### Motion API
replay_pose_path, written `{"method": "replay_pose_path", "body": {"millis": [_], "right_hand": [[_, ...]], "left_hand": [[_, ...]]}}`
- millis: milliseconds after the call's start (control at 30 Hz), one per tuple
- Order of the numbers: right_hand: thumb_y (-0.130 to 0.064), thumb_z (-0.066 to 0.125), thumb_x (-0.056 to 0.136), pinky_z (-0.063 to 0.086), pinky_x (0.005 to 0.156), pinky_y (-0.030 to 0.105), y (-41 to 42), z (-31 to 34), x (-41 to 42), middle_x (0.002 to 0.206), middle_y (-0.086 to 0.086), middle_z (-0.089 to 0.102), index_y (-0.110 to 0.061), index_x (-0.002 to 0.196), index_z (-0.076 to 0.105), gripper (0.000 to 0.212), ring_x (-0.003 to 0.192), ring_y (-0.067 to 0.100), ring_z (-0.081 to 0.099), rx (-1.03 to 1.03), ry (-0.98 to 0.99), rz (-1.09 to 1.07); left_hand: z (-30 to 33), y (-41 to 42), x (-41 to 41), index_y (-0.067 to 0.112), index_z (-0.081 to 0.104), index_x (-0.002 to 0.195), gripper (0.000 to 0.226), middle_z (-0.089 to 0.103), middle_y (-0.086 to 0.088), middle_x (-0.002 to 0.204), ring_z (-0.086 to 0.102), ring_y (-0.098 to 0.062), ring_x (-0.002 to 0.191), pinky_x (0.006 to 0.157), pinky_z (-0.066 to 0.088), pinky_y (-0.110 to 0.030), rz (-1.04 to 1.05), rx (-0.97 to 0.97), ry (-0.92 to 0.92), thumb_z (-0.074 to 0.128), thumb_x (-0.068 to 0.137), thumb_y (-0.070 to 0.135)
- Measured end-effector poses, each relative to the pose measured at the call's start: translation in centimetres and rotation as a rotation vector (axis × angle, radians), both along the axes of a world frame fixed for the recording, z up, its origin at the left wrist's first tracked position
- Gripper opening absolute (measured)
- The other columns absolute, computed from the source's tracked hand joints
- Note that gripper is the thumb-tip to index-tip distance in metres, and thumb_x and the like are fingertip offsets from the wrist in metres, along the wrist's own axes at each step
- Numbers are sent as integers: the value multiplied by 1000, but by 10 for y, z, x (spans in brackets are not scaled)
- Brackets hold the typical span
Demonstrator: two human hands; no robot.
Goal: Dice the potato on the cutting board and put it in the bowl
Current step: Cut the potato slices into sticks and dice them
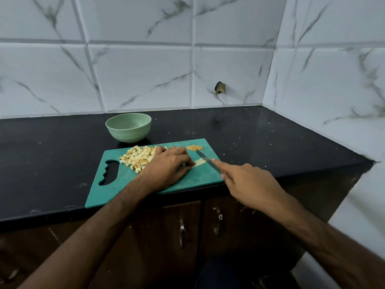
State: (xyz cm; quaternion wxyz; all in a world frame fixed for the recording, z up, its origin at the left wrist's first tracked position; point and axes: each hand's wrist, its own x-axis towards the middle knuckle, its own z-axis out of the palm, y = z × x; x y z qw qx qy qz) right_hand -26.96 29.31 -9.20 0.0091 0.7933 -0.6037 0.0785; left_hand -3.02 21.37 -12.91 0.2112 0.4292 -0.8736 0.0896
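Centre of the frame, a flat teal-green plastic cutting board point(183, 182) with a wavy cut-out handle slot at its left end lies on a glossy black speckled stone countertop point(270, 138), its near edge right at the counter's front lip. On the board's upper left sits a loose heap of pale yellow diced potato cubes point(138, 158), small and blocky, some with browner faces. The left hand point(168, 167) lies palm-down over the middle of the board, fingers curled forward and fingertips pinning a pale, flat strip of potato point(199, 162) that pokes out to the right. The right hand point(248, 180) comes in from the lower right, wrapped round the handle of a slim steel-bladed kitchen knife point(205, 158), index finger stretched along the spine; the handle itself is hidden inside the grip. The blade angles up and left, crossing the strip's right end, its tip near a small brown, rough-skinned potato end piece point(194, 147) resting at the board's far edge. Just behind the board, upper left of it, stands a round pale green matte bowl point(128, 130) with faint ridges round its lower wall; what it holds cannot be seen from this angle. White marble-veined glossy tiles point(145, 59) fill the wall behind and to the right. Below the counter, dark brown wooden cabinet doors point(166, 236) carry slim metal handles.
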Motion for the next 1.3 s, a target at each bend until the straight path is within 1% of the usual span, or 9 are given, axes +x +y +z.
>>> {"method": "replay_pose_path", "body": {"millis": [100, 300, 467, 600, 800, 900, 1067, 1200, 1300], "right_hand": [[-39, 27, 111, 43, 53, 22, 3, -3, 2, 95, -9, 61, -48, 159, 11, 52, 63, 8, 53, 2, 42, 1], [-38, 27, 110, 40, 56, 29, -8, -12, 12, 89, -6, 53, -45, 160, 11, 53, 63, 8, 47, -48, 64, -11], [-39, 28, 110, 41, 55, 28, -11, -3, 7, 88, -9, 50, -48, 159, 14, 51, 63, 7, 46, -53, 2, -15], [-40, 25, 111, 31, 50, 23, 6, -4, 9, 91, -7, 48, -50, 158, 9, 51, 60, 6, 41, -55, 43, -4], [-38, 27, 110, 33, 50, 23, -2, -10, 14, 89, -10, 49, -49, 159, 12, 52, 61, 7, 46, -26, 28, 9], [-38, 27, 111, 35, 50, 23, -7, -6, 18, 84, -11, 46, -48, 159, 13, 51, 62, 7, 46, -16, 32, 25], [-39, 27, 111, 50, 62, 31, -7, 5, 12, 86, -9, 47, -46, 159, 15, 51, 63, 8, 47, -57, 29, -1], [-39, 26, 111, 37, 53, 23, 8, -3, 17, 92, -8, 48, -47, 160, 11, 52, 62, 7, 45, -25, 43, 24], [-38, 26, 111, 34, 51, 22, 7, -8, 19, 87, -10, 45, -47, 160, 10, 53, 61, 6, 45, -25, 28, 15]], "left_hand": [[0, 0, 0, 34, 69, 115, 22, 58, 14, 111, 54, -8, 106, 88, 35, -40, 2, -1, -2, 53, 101, 40], [1, 0, -1, 36, 68, 117, 25, 58, 15, 114, 53, -6, 107, 90, 34, -38, 7, 20, -14, 51, 101, 43], [2, 2, 0, 34, 69, 118, 26, 59, 14, 116, 53, -7, 109, 90, 34, -38, 10, 13, -14, 51, 101, 42], [1, 1, 0, 34, 69, 118, 28, 59, 14, 115, 53, -8, 108, 89, 35, -39, 7, 1, -12, 50, 100, 42], [-1, 0, 0, 35, 70, 115, 25, 59, 15, 111, 54, -7, 105, 81, 27, -35, 1, -10, 1, 51, 100, 43], [0, 0, -1, 35, 70, 116, 26, 59, 15, 112, 53, -7, 106, 83, 30, -35, 4, -3, 0, 50, 100, 43], [0, 3, 0, 33, 73, 107, 18, 64, 15, 109, 58, -8, 102, 82, 33, -37, 2, -55, 10, 59, 98, 40], [0, 2, 1, 32, 74, 104, 17, 64, 15, 104, 59, -8, 97, 81, 34, -37, 2, -77, 22, 61, 97, 39], [0, 2, -1, 31, 74, 104, 17, 64, 14, 104, 59, -8, 97, 81, 35, -37, -4, -72, 27, 60, 98, 39]]}}
